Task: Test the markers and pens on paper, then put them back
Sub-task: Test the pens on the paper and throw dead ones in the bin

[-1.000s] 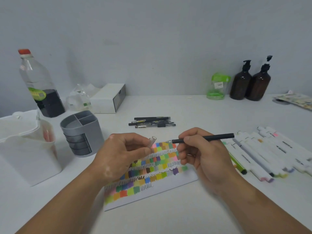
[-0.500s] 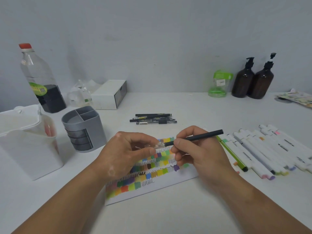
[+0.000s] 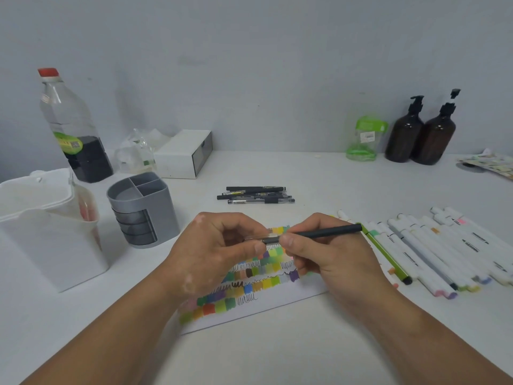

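At frame centre, the left hand (image 3: 219,254) pinches a clear plastic pen cap (image 3: 270,236) between thumb and fingers. The cap meets the tip of a slim black pen (image 3: 327,232), which the right hand (image 3: 333,259) grips. Both are above the swatch-covered white paper sheet (image 3: 249,297) on the white worktop (image 3: 277,357). A row of white markers (image 3: 444,251) lies at right.

A slim black pen (image 3: 324,232) sits almost level just above the paper (image 3: 277,304), its tip meeting a clear cap (image 3: 263,238); the right hand (image 3: 327,257) pinches the barrel, the left hand (image 3: 216,251) the cap. The sheet lies flat, filled with colour swatches and squiggles. A row of white markers (image 3: 433,245) lies to its right, and a few dark pens (image 3: 255,195) lie bunched behind it
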A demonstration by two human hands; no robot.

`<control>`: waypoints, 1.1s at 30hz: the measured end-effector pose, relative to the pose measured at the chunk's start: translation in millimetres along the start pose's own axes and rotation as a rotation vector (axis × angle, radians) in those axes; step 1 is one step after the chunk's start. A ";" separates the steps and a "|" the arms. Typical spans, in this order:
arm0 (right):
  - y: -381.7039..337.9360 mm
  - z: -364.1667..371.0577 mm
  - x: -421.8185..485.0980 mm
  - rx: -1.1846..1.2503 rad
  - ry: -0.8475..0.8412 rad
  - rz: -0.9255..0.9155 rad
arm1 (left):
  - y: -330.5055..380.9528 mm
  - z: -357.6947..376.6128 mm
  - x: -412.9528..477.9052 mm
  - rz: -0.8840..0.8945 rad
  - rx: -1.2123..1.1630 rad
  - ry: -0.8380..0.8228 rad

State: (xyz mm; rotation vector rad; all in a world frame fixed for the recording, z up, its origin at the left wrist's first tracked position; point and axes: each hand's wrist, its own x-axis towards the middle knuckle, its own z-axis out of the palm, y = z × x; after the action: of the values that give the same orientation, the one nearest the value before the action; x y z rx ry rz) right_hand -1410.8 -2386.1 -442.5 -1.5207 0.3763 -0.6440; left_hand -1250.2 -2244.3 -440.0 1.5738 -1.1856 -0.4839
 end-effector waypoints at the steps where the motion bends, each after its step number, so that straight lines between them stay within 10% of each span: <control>1: 0.6 0.8 0.2 -0.007 -0.004 0.002 | -0.2 0.6 0.3 -0.001 0.008 0.000; 9: -23.5 -27.9 6.6 0.016 -0.188 0.141 | -5.7 -3.7 4.3 -0.040 0.251 0.143; 15: -20.8 -19.1 0.0 -0.520 -0.330 0.211 | -11.3 1.9 5.6 -0.015 0.344 0.065; 21: -21.0 -33.3 5.9 -1.005 0.140 0.118 | -20.9 -5.1 7.5 -0.112 0.532 0.105; 33: -9.3 -25.7 22.5 -1.307 0.271 0.036 | -27.6 -11.0 8.3 -0.122 0.598 0.074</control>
State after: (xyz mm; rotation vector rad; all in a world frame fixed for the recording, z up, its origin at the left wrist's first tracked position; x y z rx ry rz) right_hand -1410.2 -2419.4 -430.7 -2.6401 1.1779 -0.5817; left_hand -1225.9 -2247.5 -458.7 2.1616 -1.2482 -0.1440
